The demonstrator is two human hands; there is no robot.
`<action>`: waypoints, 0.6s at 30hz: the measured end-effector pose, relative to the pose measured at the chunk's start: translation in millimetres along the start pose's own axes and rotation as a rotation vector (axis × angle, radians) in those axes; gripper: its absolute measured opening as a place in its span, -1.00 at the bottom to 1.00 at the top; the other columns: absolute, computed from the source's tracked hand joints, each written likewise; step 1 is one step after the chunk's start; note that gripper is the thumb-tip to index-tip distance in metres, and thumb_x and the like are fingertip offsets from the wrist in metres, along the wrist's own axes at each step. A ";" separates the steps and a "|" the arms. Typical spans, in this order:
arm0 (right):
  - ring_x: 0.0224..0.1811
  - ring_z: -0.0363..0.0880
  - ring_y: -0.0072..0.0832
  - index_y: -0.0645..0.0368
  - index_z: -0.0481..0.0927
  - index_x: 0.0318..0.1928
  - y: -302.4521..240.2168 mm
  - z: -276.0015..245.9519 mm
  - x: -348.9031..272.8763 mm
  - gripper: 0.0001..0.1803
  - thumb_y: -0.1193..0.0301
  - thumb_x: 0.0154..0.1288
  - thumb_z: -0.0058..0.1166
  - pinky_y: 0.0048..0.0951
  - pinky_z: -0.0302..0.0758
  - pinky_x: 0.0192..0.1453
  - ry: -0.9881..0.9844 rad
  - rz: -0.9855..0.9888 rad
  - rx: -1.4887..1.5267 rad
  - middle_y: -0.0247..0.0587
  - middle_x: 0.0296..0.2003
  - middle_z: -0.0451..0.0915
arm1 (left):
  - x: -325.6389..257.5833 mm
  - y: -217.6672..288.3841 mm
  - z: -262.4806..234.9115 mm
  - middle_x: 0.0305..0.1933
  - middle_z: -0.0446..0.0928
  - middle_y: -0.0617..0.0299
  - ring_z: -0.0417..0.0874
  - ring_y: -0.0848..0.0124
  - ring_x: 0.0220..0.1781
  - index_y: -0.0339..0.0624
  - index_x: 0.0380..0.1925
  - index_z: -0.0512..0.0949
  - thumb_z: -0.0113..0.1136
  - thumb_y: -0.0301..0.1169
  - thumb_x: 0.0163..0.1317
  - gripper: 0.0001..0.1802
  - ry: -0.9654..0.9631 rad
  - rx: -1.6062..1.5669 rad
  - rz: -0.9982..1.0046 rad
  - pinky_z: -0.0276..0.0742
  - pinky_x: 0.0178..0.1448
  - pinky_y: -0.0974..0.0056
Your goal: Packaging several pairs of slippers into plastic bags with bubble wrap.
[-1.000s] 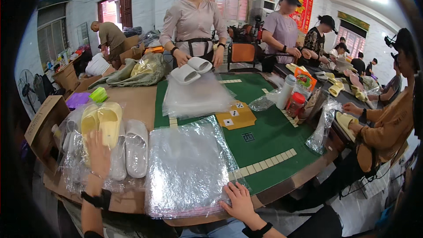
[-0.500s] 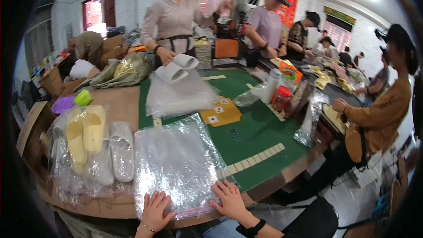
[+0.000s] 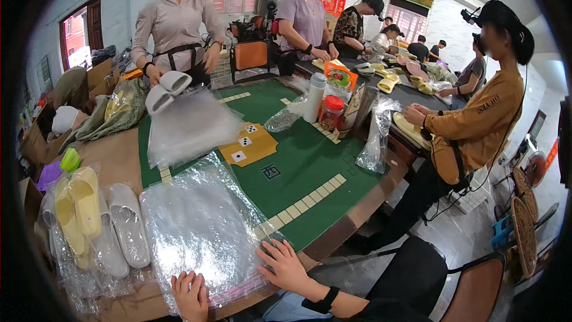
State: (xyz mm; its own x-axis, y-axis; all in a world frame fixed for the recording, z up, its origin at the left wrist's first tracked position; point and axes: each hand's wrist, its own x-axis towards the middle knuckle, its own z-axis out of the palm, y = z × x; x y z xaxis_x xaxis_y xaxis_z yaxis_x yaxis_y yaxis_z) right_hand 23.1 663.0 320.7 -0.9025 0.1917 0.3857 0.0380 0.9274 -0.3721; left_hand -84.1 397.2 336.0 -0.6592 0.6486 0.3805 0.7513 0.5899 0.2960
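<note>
A flat stack of clear, shiny plastic bags (image 3: 199, 220) lies before me at the near edge of the table. My left hand (image 3: 190, 297) rests on its near left part, fingers stretched, partly cut off by the lower edge of the picture. Over the stack's near right edge lies my right hand (image 3: 285, 267), fingers spread and holding nothing. To the left are grey slippers (image 3: 128, 226) and yellow slippers (image 3: 85, 200), some of them in clear plastic. A strip of pink edging shows along the bags' near side.
Across the green mat (image 3: 316, 209), a person holds pale slippers (image 3: 159, 100) over another pile of plastic bags (image 3: 190, 125). A white bottle (image 3: 314, 98) and red-lidded jar (image 3: 331, 112) stand right of it. Several people work along a dark table; a chair (image 3: 476, 289) is at lower right.
My view has swung to the right, so the table appears further left. Both hands still lie on the bags. The person opposite has lowered a raised hand.
</note>
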 end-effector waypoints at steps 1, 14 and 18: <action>0.28 0.16 -0.09 0.10 0.40 0.15 0.4 0.7 -0.7 -0.50 0.16 0.26 0.01 -0.01 0.06 0.35 0.003 -0.003 0.006 -0.09 0.19 0.31 | 0.8 -0.6 0.3 0.07 0.44 0.06 0.36 0.03 0.18 -0.10 0.01 0.51 0.03 -0.33 0.24 -0.66 -0.008 -0.012 0.000 0.12 0.31 -0.11; 0.23 0.23 -0.13 0.07 0.44 0.11 0.7 0.1 -0.2 -0.55 0.20 0.24 0.02 0.03 0.06 0.34 -0.003 -0.017 0.037 -0.11 0.13 0.38 | 16.7 21.2 -3.6 0.03 0.34 -0.10 0.30 -0.07 0.14 -0.24 -0.07 0.52 0.06 -0.48 0.10 -0.65 0.049 -0.091 -0.135 0.14 0.27 -0.08; 0.22 0.24 -0.12 0.07 0.46 0.10 -0.6 3.5 -0.1 -0.53 0.19 0.20 0.06 0.07 0.08 0.31 -0.012 -0.008 0.011 -0.09 0.11 0.39 | 5.8 16.5 1.2 0.14 0.33 -0.07 0.25 -0.07 0.25 -0.15 0.03 0.48 0.00 -0.38 0.17 -0.61 -0.003 -0.010 -0.184 0.03 0.35 -0.14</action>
State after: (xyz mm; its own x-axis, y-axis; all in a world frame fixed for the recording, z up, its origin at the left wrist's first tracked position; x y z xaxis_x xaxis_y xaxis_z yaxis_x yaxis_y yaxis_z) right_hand 21.6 661.3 317.9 -0.9077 0.1803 0.3789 0.0259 0.9253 -0.3783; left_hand -75.6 411.3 342.0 -0.7857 0.5315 0.3166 0.6182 0.6938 0.3694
